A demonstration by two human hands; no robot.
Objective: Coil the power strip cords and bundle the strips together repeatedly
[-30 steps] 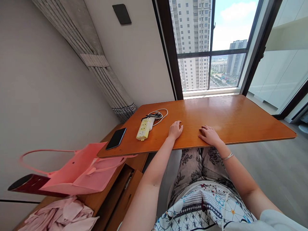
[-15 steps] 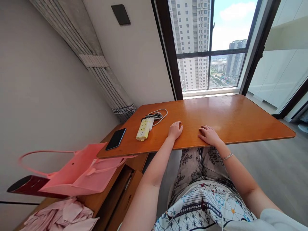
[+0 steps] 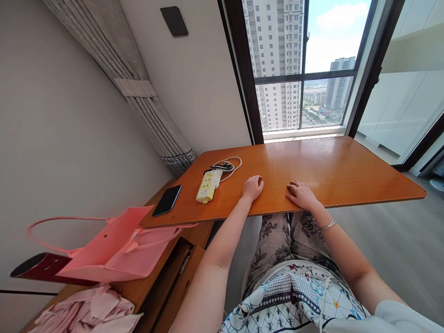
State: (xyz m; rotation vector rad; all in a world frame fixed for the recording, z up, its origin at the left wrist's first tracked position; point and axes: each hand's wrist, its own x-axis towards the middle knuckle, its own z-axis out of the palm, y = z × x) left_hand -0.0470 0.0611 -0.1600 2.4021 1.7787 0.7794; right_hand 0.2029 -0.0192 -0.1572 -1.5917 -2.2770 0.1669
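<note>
My left hand (image 3: 253, 188) rests on the near part of the brown wooden table (image 3: 312, 162), its fingers loosely bent and holding nothing. To the right of it, my right hand (image 3: 301, 194) lies palm down near the table's front edge, fingers apart, with a bracelet (image 3: 328, 225) on the wrist. A gap of bare wood separates the two hands. Left of my left hand lies a pale yellow power strip (image 3: 207, 186), with a white plug at its side and a coiled cable (image 3: 233, 169) behind it. Farther left is a dark smartphone (image 3: 167, 200), lying flat.
Beyond the table's left end, a pink tote bag (image 3: 114, 245) stands on a wooden cabinet (image 3: 152, 282), beside a dark red cylindrical object (image 3: 41, 268) and crumpled pink cloth (image 3: 86, 312). A curtain (image 3: 138, 92) hangs at the left wall. A window (image 3: 301, 78) is behind the table.
</note>
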